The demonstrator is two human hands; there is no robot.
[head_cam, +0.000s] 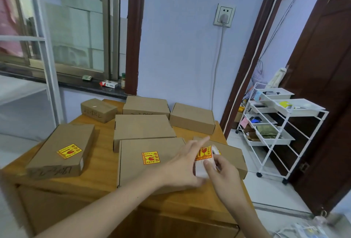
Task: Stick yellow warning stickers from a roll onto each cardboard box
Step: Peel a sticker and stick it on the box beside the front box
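Note:
Several brown cardboard boxes lie on a wooden table (106, 139). The near left box (62, 148) carries a yellow warning sticker (69, 151). The large near middle box (148, 161) also bears a yellow sticker (150, 157). Both hands hold the sticker roll (206, 159) above the near right box (232, 154). My left hand (182, 163) grips the roll from the left, forefinger pointing up. My right hand (220, 169) pinches the white backing strip at the roll's front. The boxes behind, one in the middle (142, 127) and one at far right (191, 118), show plain lids.
Two more boxes (98, 109) (145, 105) stand at the table's back edge by the window sill. A white wheeled rack (277, 123) with trays stands on the floor to the right. A wall socket (224, 15) with a cable hangs above the table. A dark door frame rises at right.

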